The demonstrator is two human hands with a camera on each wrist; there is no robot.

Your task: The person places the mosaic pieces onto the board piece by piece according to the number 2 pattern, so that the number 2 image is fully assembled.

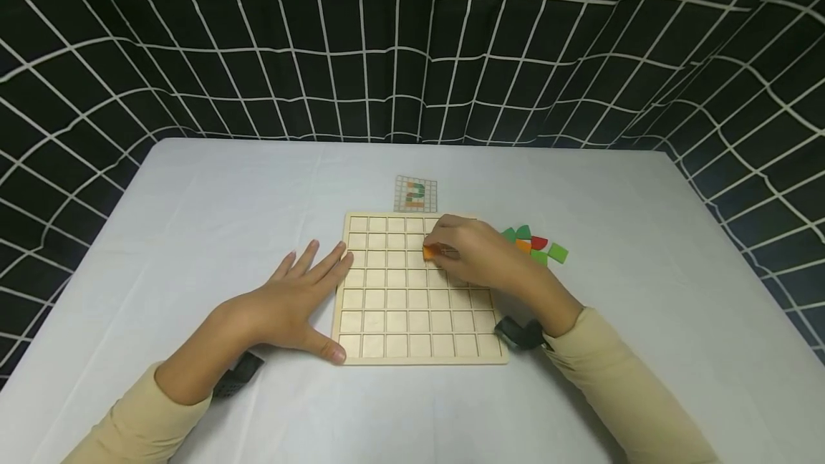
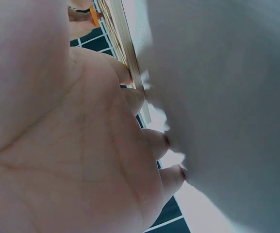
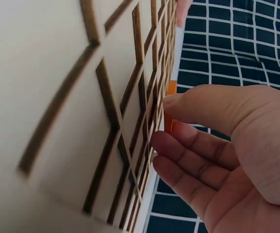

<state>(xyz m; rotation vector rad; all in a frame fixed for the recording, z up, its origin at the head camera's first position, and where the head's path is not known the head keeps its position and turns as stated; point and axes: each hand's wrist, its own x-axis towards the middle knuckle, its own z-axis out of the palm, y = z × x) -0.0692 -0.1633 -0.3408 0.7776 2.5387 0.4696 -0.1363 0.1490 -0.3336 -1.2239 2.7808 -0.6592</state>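
Note:
A square wooden grid board [image 1: 396,321] lies on the white table. My right hand [image 1: 473,253] is over the board's upper right part and pinches an orange tile [image 1: 428,253] between thumb and fingers; in the right wrist view the orange tile [image 3: 171,104] stands close over the grid. My left hand [image 1: 283,310] lies with spread, straight fingers at the board's left side, its thumb at the lower left corner and fingertips at the left edge. The palm of the left hand [image 2: 96,145] fills much of the left wrist view.
Behind the board lies a small pattern card [image 1: 415,194] with a coloured figure on a grid. Right of the board are several loose pieces: green quarter rounds [image 1: 523,233], a red piece [image 1: 538,243], light green squares [image 1: 558,253] and an orange one [image 1: 523,245]. A black gridded curtain [image 1: 387,41] hangs behind the table.

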